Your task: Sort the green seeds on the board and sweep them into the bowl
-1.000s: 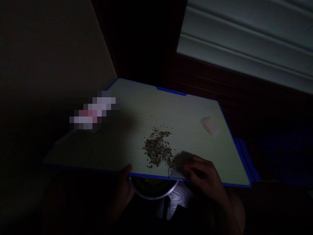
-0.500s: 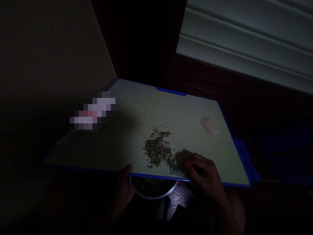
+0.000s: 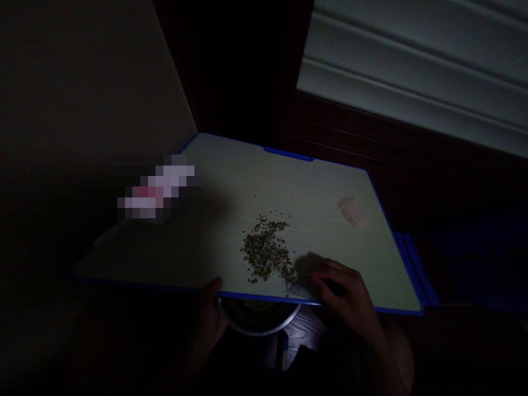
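Observation:
The scene is dim. A pale tabletop with a blue rim [image 3: 313, 181] carries a loose heap of small green-brown bits [image 3: 267, 252]. My right hand [image 3: 344, 294] rests on the near edge just right of the heap, fingers curled on a small pale flat piece [image 3: 297, 287] that touches the heap's edge. My left hand [image 3: 210, 319] holds a round metal bowl [image 3: 259, 318] under the near edge, thumb on the table rim. The bowl holds some of the same bits.
A small pale pinkish patch of powder or grains [image 3: 353, 212] lies at the table's right. A blurred pink and white object [image 3: 159, 190] sits at the left. A light wall panel [image 3: 412, 71] is behind, dark wood below it.
My right hand has shifted slightly up and left along the near edge, staying by the heap. My left hand and the bowl have stayed put.

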Motion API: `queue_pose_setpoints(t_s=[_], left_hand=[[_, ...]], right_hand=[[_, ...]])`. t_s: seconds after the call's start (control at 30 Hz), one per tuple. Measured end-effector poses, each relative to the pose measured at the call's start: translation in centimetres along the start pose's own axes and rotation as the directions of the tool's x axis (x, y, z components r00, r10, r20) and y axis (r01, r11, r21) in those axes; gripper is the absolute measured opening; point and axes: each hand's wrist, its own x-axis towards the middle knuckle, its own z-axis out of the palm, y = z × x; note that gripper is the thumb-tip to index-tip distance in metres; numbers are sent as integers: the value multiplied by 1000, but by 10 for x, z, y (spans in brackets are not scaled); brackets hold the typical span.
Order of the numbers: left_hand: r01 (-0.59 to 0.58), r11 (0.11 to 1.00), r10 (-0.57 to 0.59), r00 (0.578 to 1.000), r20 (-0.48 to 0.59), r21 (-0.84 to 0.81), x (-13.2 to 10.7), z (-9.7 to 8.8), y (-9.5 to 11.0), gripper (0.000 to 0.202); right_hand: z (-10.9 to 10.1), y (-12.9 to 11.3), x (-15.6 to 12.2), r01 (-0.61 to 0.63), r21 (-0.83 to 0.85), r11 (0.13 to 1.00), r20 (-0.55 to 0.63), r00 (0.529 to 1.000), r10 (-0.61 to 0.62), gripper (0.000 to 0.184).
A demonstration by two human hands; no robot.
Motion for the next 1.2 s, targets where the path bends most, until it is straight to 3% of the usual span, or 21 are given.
queue_pose_setpoints(t_s=[0.17, 0.5, 1.07, 1.2], left_hand=[[0, 1000, 0, 1000, 12, -12, -6, 5, 2, 16], [-7, 1000, 7, 1000, -7, 9, -3, 4, 1, 3], [-29, 999, 28, 999, -27, -29, -5, 9, 1, 17], [-10, 999, 9, 999, -35, -51, -11, 13, 4, 26]], right_hand=[[1, -2, 1, 18, 17, 1000, 27, 999, -19, 11], [-1, -1, -1, 36, 24, 999, 11, 999, -36, 9], [2, -9, 4, 77, 39, 996, 46, 996, -79, 11], [0, -3, 0, 41, 30, 999, -24, 999, -41, 11]])
